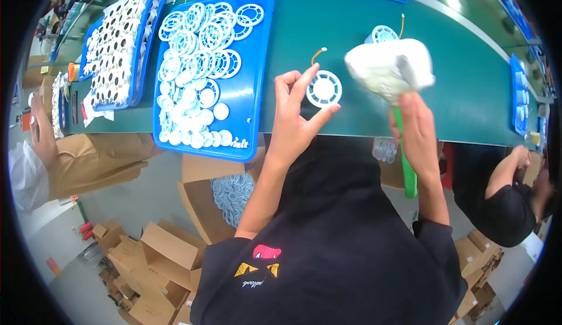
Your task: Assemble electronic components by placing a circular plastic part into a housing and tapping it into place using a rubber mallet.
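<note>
**Two hands, one white ring and a wrapped tool**

Two of my hands are over the green tabletop (468, 91) at its near edge. My left hand (293, 120) has its grip clamped on a white plastic ring (324, 89): thumb against the lower right rim, fingers curled along its left side, the ring lying flat on or just above the tabletop. The ring has spokes and an open centre, and a thin orange wire (317, 54) rises from its top edge.

My right hand (413, 127) has its grip closed around the handle of a tool (389, 67) whose head is bundled in white cloth or wrap. The head sits just right of the ring, a little apart from it. A green coiled hose (405, 167) runs down from the handle along my forearm.

Behind the tool's head lies another white ring (383, 33) with its own orange wire, partly hidden.

To the left, a blue tray (249, 99) holds a heap of similar white rings and small discs. Further left, a second blue tray (140, 50) holds rows of smaller white parts. Below the tabletop edge, an open cardboard box (202, 202) holds more pale rings. At right, another person's arm (506, 170) reaches towards the tabletop.
</note>
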Tool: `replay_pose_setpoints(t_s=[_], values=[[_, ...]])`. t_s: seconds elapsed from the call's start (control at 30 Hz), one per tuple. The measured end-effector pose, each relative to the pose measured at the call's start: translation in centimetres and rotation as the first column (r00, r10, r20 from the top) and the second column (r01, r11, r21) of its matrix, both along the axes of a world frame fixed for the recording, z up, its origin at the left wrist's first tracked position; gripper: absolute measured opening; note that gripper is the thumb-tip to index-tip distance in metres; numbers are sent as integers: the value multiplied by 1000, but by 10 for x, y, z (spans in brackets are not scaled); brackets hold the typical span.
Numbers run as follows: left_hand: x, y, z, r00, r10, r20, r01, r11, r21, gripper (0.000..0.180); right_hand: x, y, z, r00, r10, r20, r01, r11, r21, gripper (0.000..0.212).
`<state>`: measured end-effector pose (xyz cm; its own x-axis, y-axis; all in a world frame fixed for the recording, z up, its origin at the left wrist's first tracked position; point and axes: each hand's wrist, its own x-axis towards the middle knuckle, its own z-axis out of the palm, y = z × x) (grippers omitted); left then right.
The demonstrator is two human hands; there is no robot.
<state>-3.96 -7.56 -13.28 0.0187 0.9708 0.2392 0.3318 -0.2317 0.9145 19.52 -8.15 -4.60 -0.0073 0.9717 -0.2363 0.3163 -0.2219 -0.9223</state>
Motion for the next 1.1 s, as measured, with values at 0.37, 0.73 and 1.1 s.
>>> replay_pose_setpoints(t_s=[0.37, 0.73, 1.1], values=[[0, 3, -7, 997, -59, 44, 56, 996, 70, 94, -1, -7, 11, 989, -16, -145, 30, 995, 93, 42], [7, 3, -9, 998, 14, -62, -8, 996, 93, 92, -7, 19, 9, 999, -2, -46, -5, 988, -157, 46], [9, 0, 0, 997, 43, -56, -39, 996, 78, 89, -7, 25, 24, 994, 23, -102, -27, 999, -31, 40]])
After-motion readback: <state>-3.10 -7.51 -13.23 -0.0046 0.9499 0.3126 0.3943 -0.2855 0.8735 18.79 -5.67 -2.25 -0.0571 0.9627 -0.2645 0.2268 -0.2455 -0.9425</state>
